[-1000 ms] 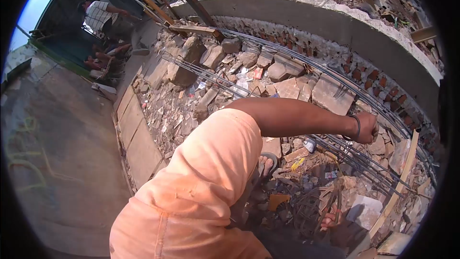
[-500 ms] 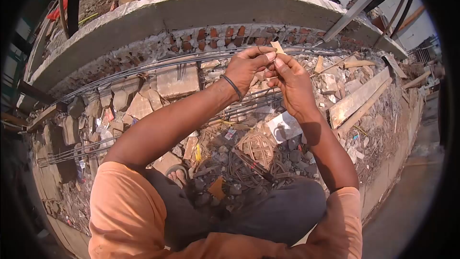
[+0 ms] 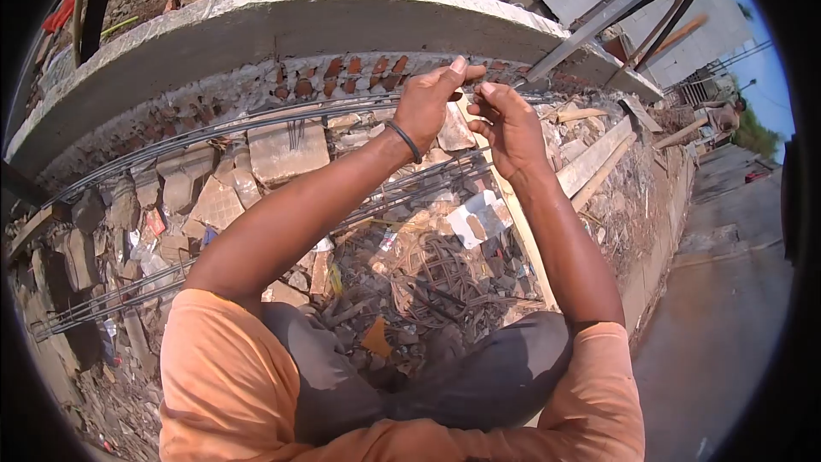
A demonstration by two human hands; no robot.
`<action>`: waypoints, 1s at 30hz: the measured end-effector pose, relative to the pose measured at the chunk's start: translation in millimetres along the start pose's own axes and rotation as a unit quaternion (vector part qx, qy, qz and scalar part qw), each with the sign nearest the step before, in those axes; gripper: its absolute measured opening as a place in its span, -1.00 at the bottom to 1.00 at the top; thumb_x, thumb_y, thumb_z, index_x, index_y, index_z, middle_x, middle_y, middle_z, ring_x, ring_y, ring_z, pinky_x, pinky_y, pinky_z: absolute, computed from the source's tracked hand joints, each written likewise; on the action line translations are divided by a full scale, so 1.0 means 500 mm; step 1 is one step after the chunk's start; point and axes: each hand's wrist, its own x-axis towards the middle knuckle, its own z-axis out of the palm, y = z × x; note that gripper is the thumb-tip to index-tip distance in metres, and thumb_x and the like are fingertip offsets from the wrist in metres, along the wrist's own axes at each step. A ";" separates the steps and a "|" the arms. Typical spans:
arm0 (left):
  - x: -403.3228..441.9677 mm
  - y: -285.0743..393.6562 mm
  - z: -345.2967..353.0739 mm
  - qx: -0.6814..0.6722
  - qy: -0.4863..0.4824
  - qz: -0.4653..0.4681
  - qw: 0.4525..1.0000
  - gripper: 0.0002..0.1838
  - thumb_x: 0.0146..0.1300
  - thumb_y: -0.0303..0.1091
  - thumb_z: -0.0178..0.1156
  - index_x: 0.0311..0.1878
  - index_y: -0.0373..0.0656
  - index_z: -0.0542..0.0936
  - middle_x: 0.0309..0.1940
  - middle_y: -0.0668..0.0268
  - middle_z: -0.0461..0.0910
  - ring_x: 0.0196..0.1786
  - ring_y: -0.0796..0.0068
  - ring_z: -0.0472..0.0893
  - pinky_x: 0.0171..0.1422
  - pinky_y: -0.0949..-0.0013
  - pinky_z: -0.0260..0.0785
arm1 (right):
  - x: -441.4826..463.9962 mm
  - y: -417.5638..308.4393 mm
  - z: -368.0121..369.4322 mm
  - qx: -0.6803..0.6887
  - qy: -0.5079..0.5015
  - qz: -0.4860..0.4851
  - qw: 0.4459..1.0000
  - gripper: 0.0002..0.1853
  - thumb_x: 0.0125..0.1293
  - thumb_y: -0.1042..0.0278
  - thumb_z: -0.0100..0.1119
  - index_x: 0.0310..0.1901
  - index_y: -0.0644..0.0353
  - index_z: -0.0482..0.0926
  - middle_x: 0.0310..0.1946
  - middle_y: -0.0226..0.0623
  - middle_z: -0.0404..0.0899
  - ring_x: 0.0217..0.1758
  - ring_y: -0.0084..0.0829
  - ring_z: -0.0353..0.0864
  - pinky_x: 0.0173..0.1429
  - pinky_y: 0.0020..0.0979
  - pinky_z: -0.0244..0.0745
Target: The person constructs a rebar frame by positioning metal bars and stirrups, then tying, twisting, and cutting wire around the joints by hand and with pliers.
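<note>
My left hand [image 3: 428, 107], with a black band at the wrist, is raised above the long steel bars [image 3: 342, 106], thumb and fingers pressed together. Close on its right, my right hand [image 3: 511, 127] has thumb and forefinger pinched and the other fingers curled. Whatever lies between the fingertips is too small to make out. A long pale wooden strip [image 3: 522, 227] runs down from behind the hands towards my knee. Below lies a heap of coiled wire or cord [image 3: 436, 269], with a dark tool partly in shadow on it.
A curved concrete wall [image 3: 342, 21] with brick beneath crosses ahead. Rubble, broken slabs [image 3: 289, 150] and more bars [image 3: 128, 291] cover the ground. Planks [image 3: 599, 154] lie at right, beside a paved strip [image 3: 727, 248]. Another person [image 3: 725, 116] is far off at right.
The view has swung right. Both my hands were together half a second ago and are now slightly apart; the wooden strip between them now shows at length.
</note>
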 end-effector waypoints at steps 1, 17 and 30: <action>-0.005 -0.004 0.010 -0.007 0.008 0.003 1.000 -0.40 0.50 0.04 -0.15 0.19 -0.36 0.51 0.05 0.13 0.59 0.09 0.41 0.54 0.24 0.36 0.34 | -0.006 0.005 0.006 0.041 0.007 -0.005 0.999 -0.84 0.36 0.37 0.17 -0.15 0.27 0.52 -0.34 -0.34 0.58 -0.35 -0.56 0.57 -0.37 -0.54 0.51; -0.030 -0.067 0.077 0.156 0.009 -0.079 0.985 -0.53 0.43 -0.02 0.07 -0.17 -0.32 0.67 -0.34 0.30 0.67 -0.35 0.61 0.56 -0.29 0.47 0.40 | -0.009 0.021 -0.146 -0.040 0.035 -0.020 0.998 -0.84 0.39 0.34 0.15 -0.17 0.27 0.55 -0.33 -0.35 0.61 -0.31 -0.57 0.60 -0.24 -0.56 0.52; -0.018 -0.109 0.147 0.136 -0.068 -0.128 0.980 -0.56 0.42 -0.05 0.11 -0.29 -0.31 0.63 -0.49 0.32 0.63 -0.49 0.66 0.50 -0.38 0.54 0.35 | -0.065 0.003 -0.289 -0.630 0.018 -0.414 0.657 -0.51 0.12 0.40 0.08 0.17 0.11 0.46 0.18 -0.26 0.45 0.37 -0.24 0.30 0.46 -0.03 -0.04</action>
